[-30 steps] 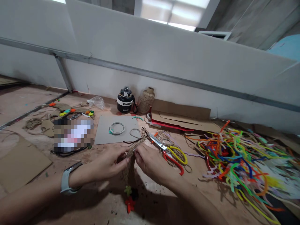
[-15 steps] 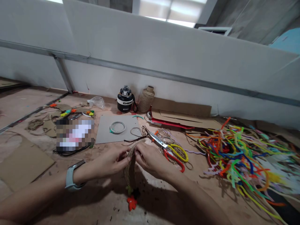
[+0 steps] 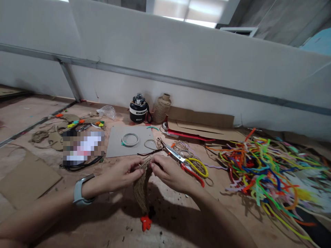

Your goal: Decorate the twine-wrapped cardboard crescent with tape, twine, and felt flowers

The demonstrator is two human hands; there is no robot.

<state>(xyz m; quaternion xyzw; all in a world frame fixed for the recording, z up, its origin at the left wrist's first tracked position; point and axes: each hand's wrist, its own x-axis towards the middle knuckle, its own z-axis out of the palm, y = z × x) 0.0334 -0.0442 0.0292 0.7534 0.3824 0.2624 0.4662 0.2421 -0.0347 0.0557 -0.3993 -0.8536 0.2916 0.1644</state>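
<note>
Between my hands is a curved band wrapped in brown twine (image 3: 140, 189), its lower end hanging toward me. A red-orange flower-like piece (image 3: 146, 223) sits at that lower end. My left hand (image 3: 126, 171) pinches the band's upper left edge with thumb and fingers. On the other side my right hand (image 3: 169, 172) grips the upper right edge, fingertips close to the left ones. Just beyond my right hand lie scissors (image 3: 182, 159) with one yellow and one red handle, on loose twine (image 3: 178, 146).
Colourful pipe cleaners (image 3: 261, 172) heap up at the right. Behind stand a black bottle (image 3: 138, 109), a twine spool (image 3: 162, 109) and folded cardboard (image 3: 204, 125). A grey board (image 3: 115, 144) bears a tape ring (image 3: 130, 140). Cardboard (image 3: 28, 175) and a blurred-out rectangle (image 3: 84, 148) lie left.
The twine-wrapped band has turned, so more of its broad wrapped face shows, bulging left. Both hands keep hold of its upper end and have shifted only slightly.
</note>
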